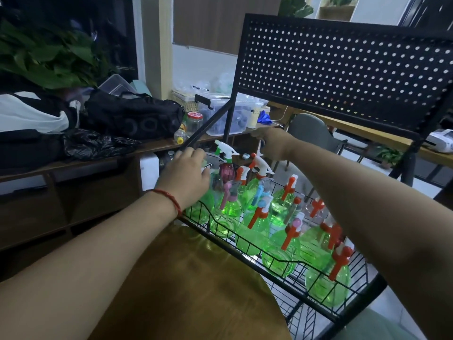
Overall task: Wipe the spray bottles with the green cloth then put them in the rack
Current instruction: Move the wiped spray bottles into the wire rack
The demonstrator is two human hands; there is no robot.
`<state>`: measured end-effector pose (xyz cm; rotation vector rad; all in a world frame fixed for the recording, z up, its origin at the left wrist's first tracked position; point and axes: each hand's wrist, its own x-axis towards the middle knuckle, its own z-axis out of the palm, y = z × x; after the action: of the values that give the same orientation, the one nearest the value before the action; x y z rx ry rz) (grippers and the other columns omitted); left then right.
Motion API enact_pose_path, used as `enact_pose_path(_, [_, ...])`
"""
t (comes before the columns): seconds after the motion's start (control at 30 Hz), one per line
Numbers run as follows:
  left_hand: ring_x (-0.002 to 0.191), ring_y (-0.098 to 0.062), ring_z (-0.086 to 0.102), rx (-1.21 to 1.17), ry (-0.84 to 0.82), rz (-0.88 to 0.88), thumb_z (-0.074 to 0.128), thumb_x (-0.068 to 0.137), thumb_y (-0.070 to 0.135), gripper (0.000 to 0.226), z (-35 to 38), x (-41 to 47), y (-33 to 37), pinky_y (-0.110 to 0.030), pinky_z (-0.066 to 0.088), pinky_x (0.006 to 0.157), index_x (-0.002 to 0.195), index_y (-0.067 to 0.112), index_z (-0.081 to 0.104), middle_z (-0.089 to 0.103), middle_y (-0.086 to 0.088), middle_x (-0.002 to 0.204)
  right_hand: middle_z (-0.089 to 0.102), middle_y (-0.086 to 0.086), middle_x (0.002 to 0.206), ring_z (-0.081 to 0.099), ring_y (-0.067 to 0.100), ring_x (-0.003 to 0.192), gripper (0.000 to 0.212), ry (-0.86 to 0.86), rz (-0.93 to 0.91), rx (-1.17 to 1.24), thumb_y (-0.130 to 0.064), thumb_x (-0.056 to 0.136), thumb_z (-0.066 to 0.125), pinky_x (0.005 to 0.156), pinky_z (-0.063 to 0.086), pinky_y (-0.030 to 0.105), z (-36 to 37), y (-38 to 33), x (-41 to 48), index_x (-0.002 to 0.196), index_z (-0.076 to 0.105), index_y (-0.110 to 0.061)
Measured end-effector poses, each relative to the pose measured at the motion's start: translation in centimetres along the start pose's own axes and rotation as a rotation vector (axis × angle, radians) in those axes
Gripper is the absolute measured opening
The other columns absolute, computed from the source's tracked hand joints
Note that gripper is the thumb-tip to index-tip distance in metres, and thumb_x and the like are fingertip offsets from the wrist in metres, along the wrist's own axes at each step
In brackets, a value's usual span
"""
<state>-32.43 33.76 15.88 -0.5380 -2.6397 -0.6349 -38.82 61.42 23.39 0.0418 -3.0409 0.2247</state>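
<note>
The left hand [186, 179] curls its fingers over the top of a green spray bottle [199, 207] at the far-left end of the black wire rack [360, 303]. The rack holds rows of other spray bottles [279, 261]. The right hand [270, 143] reaches past the rack's far edge, and I cannot tell whether it holds anything.

Your view is dim, darkest at left; the spray bottles [255, 231] glow bright green, your right hand [272, 143] is blurred, and straight edges bow.

Glossy plastic in matt black metal

The spray bottles [255, 231] were translucent, shiny plastic; the rack [343, 77] was matt perforated metal and wire; the table [186, 285] was polished wood.
</note>
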Motion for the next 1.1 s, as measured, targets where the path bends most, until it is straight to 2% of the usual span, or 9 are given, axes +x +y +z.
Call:
enact_pose_path(0.07, [0.129,-0.031,0.051,-0.042,-0.046,-0.078,0.058,0.105,0.033,0.039,-0.4,0.1,-1.1,-0.048,0.05,0.104,0.139,0.015,0.057,0.056,-0.009,0.138,0.048,0.014,0.162,0.047,0.036,0.148,0.068,-0.087,0.072,-0.032,-0.008,0.099,0.067,0.121,0.043,0.049,0.8,0.8,0.7,0.162,0.041,-0.012])
enact_pose_path(0.17, [0.125,-0.029,0.059,-0.101,-0.102,-0.145,0.063,0.103,0.038,0.043,-0.5,0.2,-1.7,-0.044,0.052,0.105,0.14,0.016,0.059,0.061,-0.008,0.137,0.054,0.011,0.157,0.052,0.034,0.142,0.06,-0.167,0.084,-0.086,-0.03,0.102,0.07,0.117,0.044,0.046,2.1,1.7,1.6,0.156,0.051,-0.012])
enact_pose_path(0.27, [0.119,-0.026,0.064,-0.146,-0.147,-0.199,0.069,0.099,0.047,0.051,-0.5,0.2,-1.7,-0.038,0.054,0.102,0.141,0.019,0.061,0.067,-0.005,0.134,0.062,0.014,0.145,0.06,0.032,0.128,0.052,-0.158,0.031,-0.043,-0.022,0.103,0.07,0.098,0.046,0.038,2.7,2.0,1.6,0.151,0.056,-0.012])
enact_pose_path(0.33, [0.115,-0.027,0.066,-0.13,-0.168,-0.198,0.07,0.097,0.051,0.052,-0.3,0.1,-1.4,-0.037,0.055,0.097,0.139,0.021,0.064,0.069,-0.006,0.13,0.063,0.014,0.142,0.062,0.03,0.122,0.049,-0.134,-0.013,-0.063,-0.017,0.102,0.07,0.092,0.046,0.035,2.8,2.1,1.6,0.15,0.058,-0.012])
enact_pose_path(0.53, [0.11,-0.035,0.067,-0.051,-0.126,-0.146,0.061,0.105,0.035,0.03,0.3,-0.2,-0.5,-0.045,0.057,0.093,0.129,0.018,0.068,0.071,-0.015,0.12,0.068,0.01,0.13,0.064,0.029,0.117,0.037,-0.118,-0.086,-0.111,-0.011,0.1,0.07,0.099,0.053,0.041,2.6,2.6,1.5,0.137,0.066,-0.015])
enact_pose_path(0.77, [0.104,-0.035,0.067,-0.06,-0.094,-0.171,0.059,0.105,0.031,0.022,0.5,-0.4,-0.7,-0.042,0.055,0.084,0.118,0.016,0.069,0.071,-0.014,0.109,0.072,0.004,0.118,0.066,0.026,0.116,0.023,-0.154,-0.197,-0.091,0.002,0.096,0.069,0.105,0.053,0.047,2.4,2.1,0.7,0.107,0.07,-0.018])
enact_pose_path(0.93, [0.105,-0.035,0.067,-0.053,-0.091,-0.182,0.061,0.105,0.031,0.023,0.6,-0.4,-0.4,-0.044,0.056,0.084,0.116,0.013,0.069,0.07,-0.016,0.111,0.073,0.005,0.117,0.067,0.027,0.116,0.025,-0.176,-0.201,-0.079,0.004,0.094,0.069,0.102,0.054,0.043,2.3,2.2,0.3,0.106,0.072,-0.017])
enact_pose_path(1.0, [0.104,-0.035,0.067,-0.052,-0.09,-0.186,0.061,0.105,0.031,0.023,0.7,-0.4,-0.4,-0.043,0.055,0.083,0.115,0.012,0.07,0.069,-0.014,0.106,0.073,0.003,0.115,0.067,0.025,0.114,0.03,-0.187,-0.209,-0.095,0.005,0.093,0.069,0.098,0.051,0.039,2.1,2.1,0.0,0.098,0.069,-0.024])
enact_pose_path(1.1, [0.103,-0.036,0.067,-0.053,-0.089,-0.189,0.062,0.104,0.031,0.021,0.8,-0.4,-0.3,-0.044,0.056,0.084,0.11,0.012,0.069,0.068,-0.016,0.105,0.074,-0.002,0.108,0.068,0.023,0.111,0.042,-0.189,-0.212,-0.109,0.006,0.091,0.068,0.1,0.053,0.041,2.1,2.1,-0.2,0.085,0.063,-0.035])
